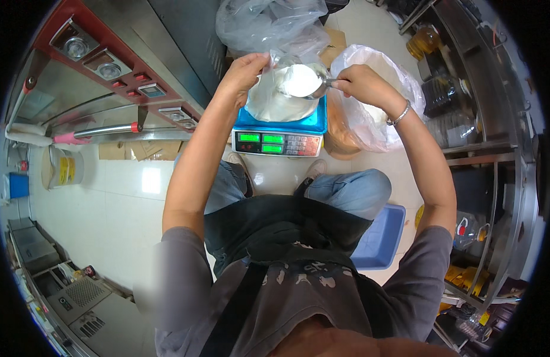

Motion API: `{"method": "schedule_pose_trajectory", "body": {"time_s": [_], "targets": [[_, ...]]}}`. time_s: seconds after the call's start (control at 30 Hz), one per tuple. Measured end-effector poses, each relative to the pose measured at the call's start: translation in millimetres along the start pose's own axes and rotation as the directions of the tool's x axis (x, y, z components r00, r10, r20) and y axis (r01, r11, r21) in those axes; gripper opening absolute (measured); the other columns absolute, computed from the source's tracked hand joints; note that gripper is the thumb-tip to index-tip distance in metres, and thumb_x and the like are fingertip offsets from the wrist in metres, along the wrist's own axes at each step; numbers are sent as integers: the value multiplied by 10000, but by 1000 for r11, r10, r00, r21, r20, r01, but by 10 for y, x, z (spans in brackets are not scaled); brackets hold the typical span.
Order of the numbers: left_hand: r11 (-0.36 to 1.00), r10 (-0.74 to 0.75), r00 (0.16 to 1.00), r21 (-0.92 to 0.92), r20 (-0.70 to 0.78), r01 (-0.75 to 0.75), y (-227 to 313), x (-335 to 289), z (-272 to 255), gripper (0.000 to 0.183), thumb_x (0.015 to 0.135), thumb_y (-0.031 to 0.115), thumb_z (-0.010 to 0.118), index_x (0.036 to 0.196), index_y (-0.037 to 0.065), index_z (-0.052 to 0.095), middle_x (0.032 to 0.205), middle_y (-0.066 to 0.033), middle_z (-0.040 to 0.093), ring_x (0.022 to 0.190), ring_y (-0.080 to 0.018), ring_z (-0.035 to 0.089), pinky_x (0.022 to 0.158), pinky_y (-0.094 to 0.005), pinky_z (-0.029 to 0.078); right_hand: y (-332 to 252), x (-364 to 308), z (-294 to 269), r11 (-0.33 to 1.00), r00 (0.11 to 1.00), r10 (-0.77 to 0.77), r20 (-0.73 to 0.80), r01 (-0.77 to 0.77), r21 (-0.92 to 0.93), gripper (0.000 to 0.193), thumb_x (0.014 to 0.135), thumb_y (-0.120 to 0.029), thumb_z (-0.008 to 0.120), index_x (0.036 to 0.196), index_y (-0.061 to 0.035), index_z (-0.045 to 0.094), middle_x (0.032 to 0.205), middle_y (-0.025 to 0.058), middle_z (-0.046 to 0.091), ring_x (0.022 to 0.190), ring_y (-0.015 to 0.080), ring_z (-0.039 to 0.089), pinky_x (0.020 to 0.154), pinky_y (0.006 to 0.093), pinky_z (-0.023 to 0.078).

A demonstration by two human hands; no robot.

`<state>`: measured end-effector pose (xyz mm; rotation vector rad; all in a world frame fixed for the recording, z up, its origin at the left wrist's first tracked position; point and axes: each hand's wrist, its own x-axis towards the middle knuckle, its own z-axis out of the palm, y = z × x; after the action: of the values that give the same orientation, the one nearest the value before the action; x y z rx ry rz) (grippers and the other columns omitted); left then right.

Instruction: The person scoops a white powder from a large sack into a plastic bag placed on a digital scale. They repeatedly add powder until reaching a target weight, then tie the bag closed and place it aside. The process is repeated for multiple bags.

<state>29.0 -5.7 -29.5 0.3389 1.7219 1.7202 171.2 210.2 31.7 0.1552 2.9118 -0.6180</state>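
On a blue-topped digital scale [278,143] rests a clear plastic bag [278,107] with white powder inside. My left hand [246,72] pinches the bag's upper edge and holds it up. In my right hand [364,86], closed round its handle, is a metal scoop [320,89] heaped with white powder [300,80]. The scoop is over the bag's mouth; the bag's film partly hides where its front edge lies. Right of the scale stands an orange-brown bucket [340,134], with a large white sack [409,89] open against it.
A red-fronted oven [102,65] with a long handle [102,132] stands at the left. Dark metal shelving [495,146] with bottles lines the right. A blue plastic basin [385,241] sits on the floor beside my leg. More clear plastic [269,24] lies beyond the scale.
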Motion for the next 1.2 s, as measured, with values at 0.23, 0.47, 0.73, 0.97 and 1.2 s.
{"method": "schedule_pose_trajectory", "body": {"time_s": [0.23, 0.47, 0.73, 0.97, 1.2], "targets": [[999, 1, 1000, -34, 19, -1, -11, -7, -22, 320, 834, 376, 586, 1025, 120, 600, 926, 24, 609, 889, -90, 484, 858, -284, 326, -26, -50, -65, 999, 999, 32, 3, -32, 31, 300, 804, -248, 547, 736, 31, 632, 614, 132, 603, 597, 252, 587, 614, 355, 457], [1000, -2, 1000, 4, -4, 2, -31, -7, -12, 324, 842, 367, 573, 1041, 113, 594, 939, 20, 607, 910, -90, 478, 867, -293, 327, 56, -119, -40, 995, 999, 39, 7, -40, 94, 289, 832, -217, 543, 715, 40, 606, 599, 105, 582, 563, 187, 535, 574, 311, 420], [1000, -18, 999, 9, -29, 18, -26, 3, -13, 310, 853, 373, 556, 1036, 128, 602, 949, 44, 581, 883, -82, 453, 847, -285, 331, 93, -151, -45, 990, 998, 57, 7, -58, 131, 288, 840, -216, 542, 720, 39, 600, 601, 89, 560, 566, 161, 503, 575, 296, 408], [1000, -7, 1000, 3, -8, 8, -18, 0, 12, 291, 855, 371, 549, 1015, 136, 614, 930, 45, 567, 881, -81, 444, 835, -281, 325, 88, -165, -46, 986, 998, 69, 1, -68, 153, 295, 843, -224, 546, 705, 32, 597, 584, 78, 543, 558, 150, 489, 563, 292, 399], [1000, -23, 1000, 15, -8, 23, -50, 36, -13, 287, 860, 365, 545, 1009, 131, 616, 876, 37, 571, 861, -89, 447, 840, -280, 320, 49, -145, -82, 987, 997, 70, 28, -73, 141, 300, 847, -221, 536, 700, 33, 596, 580, 73, 547, 555, 146, 493, 561, 291, 402]]}}
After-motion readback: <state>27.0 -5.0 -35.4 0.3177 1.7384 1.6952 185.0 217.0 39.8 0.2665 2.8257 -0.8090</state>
